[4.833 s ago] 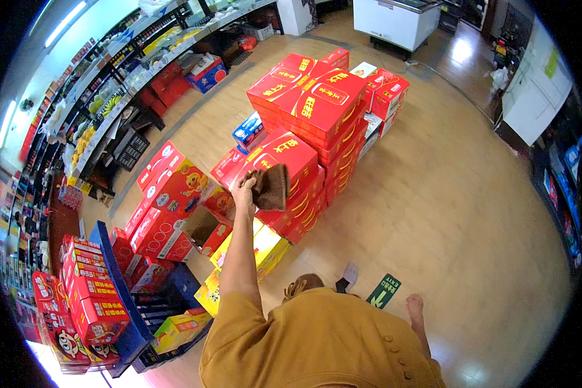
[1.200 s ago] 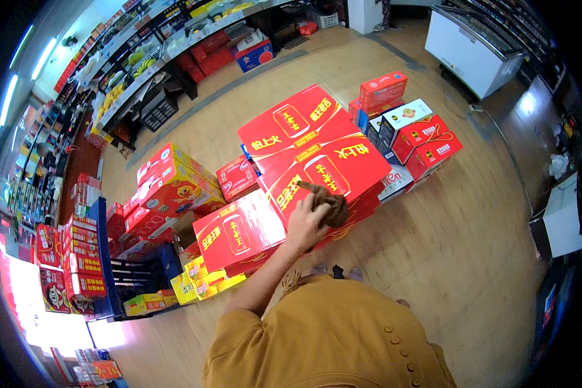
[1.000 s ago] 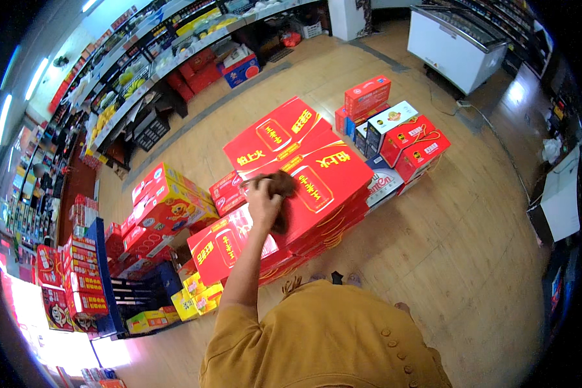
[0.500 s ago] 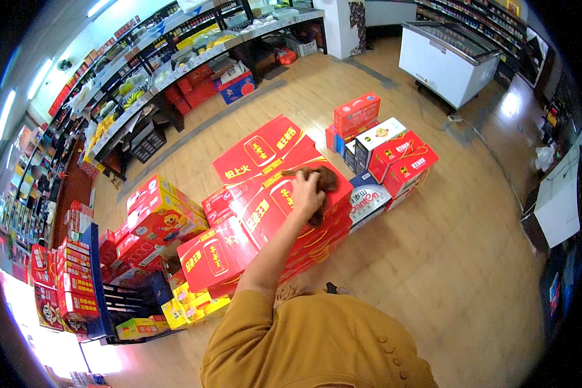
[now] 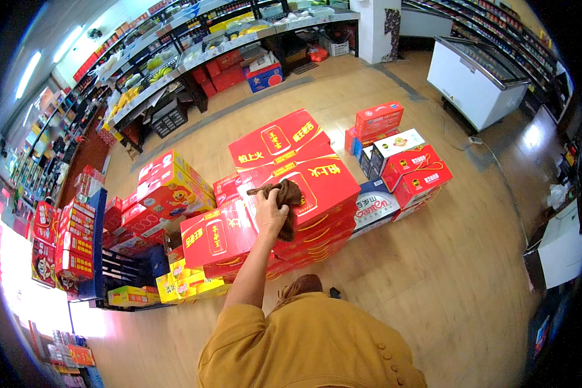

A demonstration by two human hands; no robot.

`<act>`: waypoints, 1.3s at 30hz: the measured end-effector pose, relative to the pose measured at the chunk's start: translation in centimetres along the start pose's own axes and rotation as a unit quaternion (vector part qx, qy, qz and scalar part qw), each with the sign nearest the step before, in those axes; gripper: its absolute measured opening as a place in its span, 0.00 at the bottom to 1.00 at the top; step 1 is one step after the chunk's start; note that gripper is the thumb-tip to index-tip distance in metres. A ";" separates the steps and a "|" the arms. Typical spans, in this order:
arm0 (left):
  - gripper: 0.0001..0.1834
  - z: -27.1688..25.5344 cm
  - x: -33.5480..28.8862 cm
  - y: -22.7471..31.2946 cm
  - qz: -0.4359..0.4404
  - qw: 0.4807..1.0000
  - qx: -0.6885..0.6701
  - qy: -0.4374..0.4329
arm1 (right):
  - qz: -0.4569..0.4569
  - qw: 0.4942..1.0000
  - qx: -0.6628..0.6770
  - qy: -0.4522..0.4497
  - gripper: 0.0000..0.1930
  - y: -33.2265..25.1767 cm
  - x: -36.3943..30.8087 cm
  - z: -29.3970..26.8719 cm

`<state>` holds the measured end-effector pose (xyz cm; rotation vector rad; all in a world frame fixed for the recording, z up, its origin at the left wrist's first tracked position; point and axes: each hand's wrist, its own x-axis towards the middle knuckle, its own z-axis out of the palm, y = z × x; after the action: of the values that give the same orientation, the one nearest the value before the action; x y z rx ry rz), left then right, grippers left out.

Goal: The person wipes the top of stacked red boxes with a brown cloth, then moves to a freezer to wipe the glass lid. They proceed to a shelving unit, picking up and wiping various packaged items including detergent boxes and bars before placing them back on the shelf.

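Note:
My left hand (image 5: 271, 212) is closed on a crumpled brown cloth (image 5: 287, 197). The cloth lies against the top of a large red carton (image 5: 333, 184) with yellow print, and one end hangs toward its near side. Under it are more red cartons in a stack. Another red carton (image 5: 281, 139) lies just beyond, and a lower one (image 5: 216, 236) is to the left of my wrist. My right hand is out of sight.
Right of the stack stand a white-and-blue carton (image 5: 375, 204) and red gift boxes (image 5: 421, 184). Red-and-yellow boxes (image 5: 174, 187) and a dark blue rack (image 5: 100, 258) are at left. Farther off are produce shelves (image 5: 187, 61) and a white chest freezer (image 5: 472, 84). A cable (image 5: 507, 174) crosses the floor.
My left hand has drawn the cloth leftward across the carton top, from its right part toward the near left edge. The whole view has shifted a little.

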<state>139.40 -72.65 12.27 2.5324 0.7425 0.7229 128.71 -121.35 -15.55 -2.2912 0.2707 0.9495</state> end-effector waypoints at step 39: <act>0.19 9.8 23.6 -5.8 -0.047 0.990 0.011 0.134 | -0.028 0.992 -0.114 -0.052 0.14 -17.2 12.7 -13.9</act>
<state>159.91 -56.52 10.18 2.4274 0.9542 1.0412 152.68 -116.09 -8.60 -2.4313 0.0555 1.1159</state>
